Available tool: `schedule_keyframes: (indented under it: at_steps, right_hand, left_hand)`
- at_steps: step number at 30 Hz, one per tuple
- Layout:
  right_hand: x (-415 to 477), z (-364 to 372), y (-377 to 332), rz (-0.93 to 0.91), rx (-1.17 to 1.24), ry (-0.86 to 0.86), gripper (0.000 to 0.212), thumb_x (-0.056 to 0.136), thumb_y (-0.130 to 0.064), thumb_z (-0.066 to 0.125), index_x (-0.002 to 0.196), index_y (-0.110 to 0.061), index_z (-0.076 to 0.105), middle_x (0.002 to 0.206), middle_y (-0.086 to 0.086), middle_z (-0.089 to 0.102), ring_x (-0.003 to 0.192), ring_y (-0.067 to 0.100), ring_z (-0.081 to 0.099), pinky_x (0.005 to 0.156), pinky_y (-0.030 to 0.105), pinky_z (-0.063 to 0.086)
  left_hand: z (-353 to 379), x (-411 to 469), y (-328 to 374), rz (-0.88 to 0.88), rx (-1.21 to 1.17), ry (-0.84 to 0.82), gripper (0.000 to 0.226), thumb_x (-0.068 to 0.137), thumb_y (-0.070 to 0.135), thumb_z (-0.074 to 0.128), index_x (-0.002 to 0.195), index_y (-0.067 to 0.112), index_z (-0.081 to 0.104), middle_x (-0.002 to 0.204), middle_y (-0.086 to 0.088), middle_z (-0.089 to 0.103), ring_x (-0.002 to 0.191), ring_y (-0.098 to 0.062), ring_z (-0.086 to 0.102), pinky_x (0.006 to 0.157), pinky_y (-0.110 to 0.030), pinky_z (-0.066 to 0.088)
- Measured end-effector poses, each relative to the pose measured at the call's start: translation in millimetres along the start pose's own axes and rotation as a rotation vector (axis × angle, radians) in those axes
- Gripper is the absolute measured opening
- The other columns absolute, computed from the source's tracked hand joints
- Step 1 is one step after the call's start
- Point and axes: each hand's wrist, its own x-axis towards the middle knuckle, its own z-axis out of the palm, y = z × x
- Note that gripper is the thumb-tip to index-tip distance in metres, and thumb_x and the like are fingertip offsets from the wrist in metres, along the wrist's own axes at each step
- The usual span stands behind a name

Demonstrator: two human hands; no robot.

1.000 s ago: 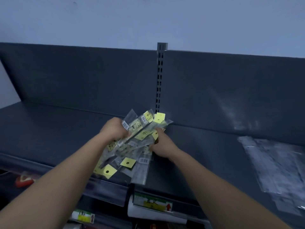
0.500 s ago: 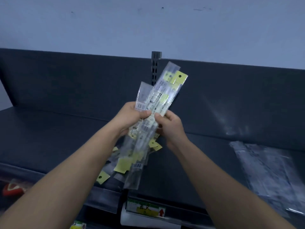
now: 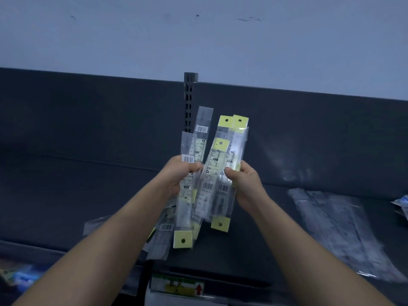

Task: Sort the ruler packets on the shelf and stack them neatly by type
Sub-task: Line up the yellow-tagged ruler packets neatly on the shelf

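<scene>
Whereas half a second ago both hands clutched one fanned bundle, the long clear plastic ruler packets with yellow header cards (image 3: 207,186) are now split. The left hand (image 3: 178,175) grips one upright sheaf, and the right hand (image 3: 245,182) pinches another just beside it. Loose packets (image 3: 162,237) lie on the dark grey metal shelf (image 3: 66,195) beneath the left wrist. Sorting seems begun; nothing is stacked yet.
</scene>
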Motion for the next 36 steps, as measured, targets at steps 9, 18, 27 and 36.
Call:
schedule_keyframes:
  at_steps: [9,18,27,36]
  right_hand:
    - [2,-6,1,0.01,0.06,0.002,0.028,0.075,0.005,0.073,0.097,-0.011,0.064,0.095,0.012,0.074,0.086,0.029,0.071,0.077,0.047,0.058]
    - [5,-17,9,0.028,0.022,0.069,0.022,0.082,-0.001,0.071,0.101,-0.008,0.063,0.094,0.012,0.074,0.083,0.027,0.072,0.075,0.046,0.059]
    - [4,-16,14,0.066,-0.068,0.061,0.005,0.093,-0.013,0.063,0.094,-0.01,0.06,0.092,0.013,0.072,0.083,0.03,0.071,0.077,0.049,0.058]
    - [4,-26,10,0.056,-0.092,0.174,0.011,0.09,-0.006,0.06,0.093,-0.016,0.063,0.1,0.017,0.071,0.091,0.034,0.069,0.084,0.057,0.055]
  left_hand:
    - [28,-7,-4,0.03,-0.013,-0.081,0.02,0.084,-0.002,0.066,0.104,-0.004,0.067,0.093,-0.016,0.071,0.093,-0.035,0.066,0.087,-0.048,0.053]
    - [35,-5,-13,-0.036,-0.016,0.008,0.02,0.089,0.001,0.062,0.108,-0.004,0.063,0.093,-0.017,0.069,0.083,-0.031,0.066,0.073,-0.042,0.056]
    - [44,-5,-22,-0.012,-0.023,0.018,0.018,0.087,-0.004,0.062,0.102,0.005,0.065,0.094,-0.015,0.071,0.091,-0.033,0.068,0.085,-0.05,0.055]
    - [41,-6,-24,0.002,-0.027,0.138,0.021,0.085,-0.002,0.066,0.095,0.013,0.056,0.101,-0.016,0.068,0.096,-0.034,0.066,0.088,-0.055,0.053]
